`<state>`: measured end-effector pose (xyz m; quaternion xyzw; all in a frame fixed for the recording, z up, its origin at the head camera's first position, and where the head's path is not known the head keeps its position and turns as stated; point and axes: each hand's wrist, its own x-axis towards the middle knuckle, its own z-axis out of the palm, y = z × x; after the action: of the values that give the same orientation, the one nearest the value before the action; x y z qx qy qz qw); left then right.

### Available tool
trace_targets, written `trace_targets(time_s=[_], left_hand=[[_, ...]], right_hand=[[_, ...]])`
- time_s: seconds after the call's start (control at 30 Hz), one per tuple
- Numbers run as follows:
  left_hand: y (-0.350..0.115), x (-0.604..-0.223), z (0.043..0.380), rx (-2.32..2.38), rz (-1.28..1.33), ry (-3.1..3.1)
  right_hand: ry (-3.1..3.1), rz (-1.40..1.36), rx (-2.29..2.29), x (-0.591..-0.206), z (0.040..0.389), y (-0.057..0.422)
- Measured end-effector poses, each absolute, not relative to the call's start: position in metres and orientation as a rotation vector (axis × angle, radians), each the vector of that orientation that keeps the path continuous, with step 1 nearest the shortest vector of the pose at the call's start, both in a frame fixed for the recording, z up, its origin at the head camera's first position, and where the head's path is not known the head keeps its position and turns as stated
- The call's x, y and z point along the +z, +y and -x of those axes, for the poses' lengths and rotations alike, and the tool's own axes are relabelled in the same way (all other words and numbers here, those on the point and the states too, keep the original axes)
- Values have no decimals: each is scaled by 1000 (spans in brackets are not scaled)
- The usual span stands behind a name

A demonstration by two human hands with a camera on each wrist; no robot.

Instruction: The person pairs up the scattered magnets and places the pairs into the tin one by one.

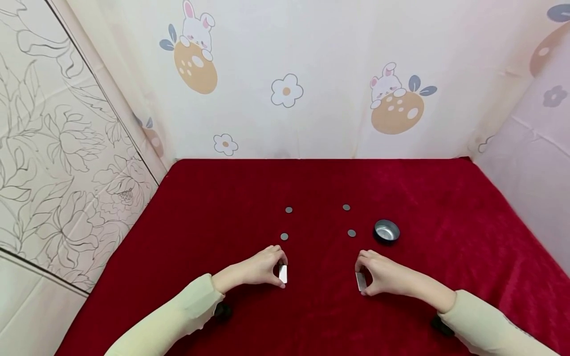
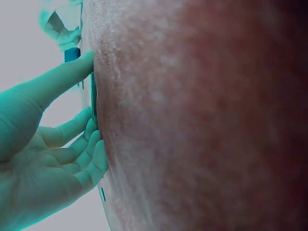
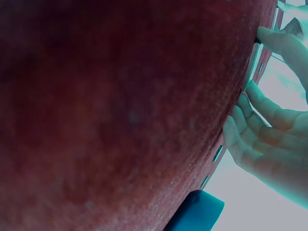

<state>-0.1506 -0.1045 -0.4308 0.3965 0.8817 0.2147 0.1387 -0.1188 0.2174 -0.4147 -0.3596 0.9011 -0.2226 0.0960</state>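
My left hand (image 1: 263, 267) pinches a small flat silvery plate (image 1: 283, 274) by its edges, thumb at the near end and fingers at the far end. Low over the red cloth, my right hand (image 1: 382, 273) grips a similar plate (image 1: 361, 282) the same way. In the left wrist view the first plate (image 2: 94, 98) shows as a thin dark edge close to the cloth. The right wrist view has the other plate (image 3: 251, 67) edge-on between thumb and fingertips. Beyond the left hand lie two grey discs, a nearer disc (image 1: 284, 237) and a farther disc (image 1: 289, 209).
Two more grey discs lie beyond the right hand, a near one (image 1: 352, 233) and a far one (image 1: 346, 207). A small round dark metal bowl (image 1: 386, 231) stands to their right. Red cloth (image 1: 222, 198) covers the table, and a patterned curtain (image 1: 329, 128) hangs along its back.
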Motion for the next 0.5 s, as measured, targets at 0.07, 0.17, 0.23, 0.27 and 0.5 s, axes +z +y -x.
trace_targets(time_s=[0.07, 0.17, 0.23, 0.27, 0.5], left_hand=[[-104, -431, 150, 622, -1143, 2548], [-103, -430, 150, 612, -1145, 2548], [-101, -430, 151, 601, -1148, 2546], [-101, -429, 151, 591, -1150, 2545], [-97, -429, 154, 557, -1137, 2543]], right_hand=[[2680, 1081, -650, -415, 119, 217], [2699, 1104, -634, -416, 118, 216], [2703, 1107, -628, -415, 118, 216], [2702, 1104, -626, -415, 119, 216], [2682, 1045, -633, -411, 122, 212]])
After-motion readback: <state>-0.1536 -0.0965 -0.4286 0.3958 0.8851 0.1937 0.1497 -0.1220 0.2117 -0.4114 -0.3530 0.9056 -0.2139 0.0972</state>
